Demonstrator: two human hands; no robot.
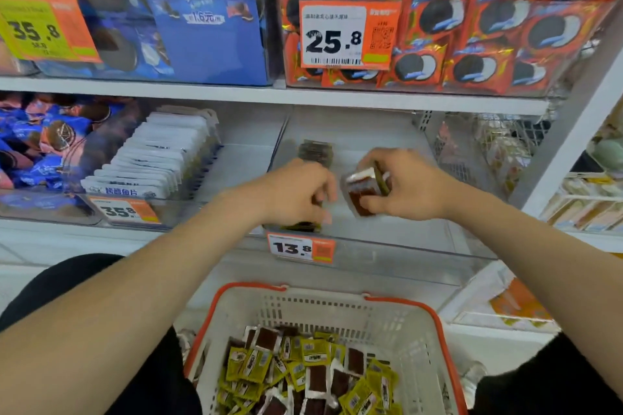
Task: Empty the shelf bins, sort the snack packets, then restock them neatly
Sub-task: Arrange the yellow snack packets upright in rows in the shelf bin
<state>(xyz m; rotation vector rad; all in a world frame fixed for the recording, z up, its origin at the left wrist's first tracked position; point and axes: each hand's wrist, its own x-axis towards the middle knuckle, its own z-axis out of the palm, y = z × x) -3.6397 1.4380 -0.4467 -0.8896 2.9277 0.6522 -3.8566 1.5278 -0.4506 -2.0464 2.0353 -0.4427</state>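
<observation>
Restock step, judged partly done: most snack packets sit loose in the basket near the person, yellow-green faces and brown backs mixed. Only a few are in the clear bin on the middle shelf, behind the 13.8 price tag. Right grip pinches a small stack of packets between thumb and fingers, tilted, over the middle of the bin. Left grip is curled over a short row of dark packets at the near left of the bin; blurred, so I cannot tell whether it pinches one or just steadies them. A few more packets stand at the far left of the bin. Risks: the stack is glossy and held only at its edges, so it may fan out or slip, landing flat in the bin or dropping back into the basket. The near row is short with nothing visible to brace its right side, so it could topple if the left grip lets go before the stack is set against it. The hands are close and could bump. Faces may end up turned different ways, leaving the row untidy.
</observation>
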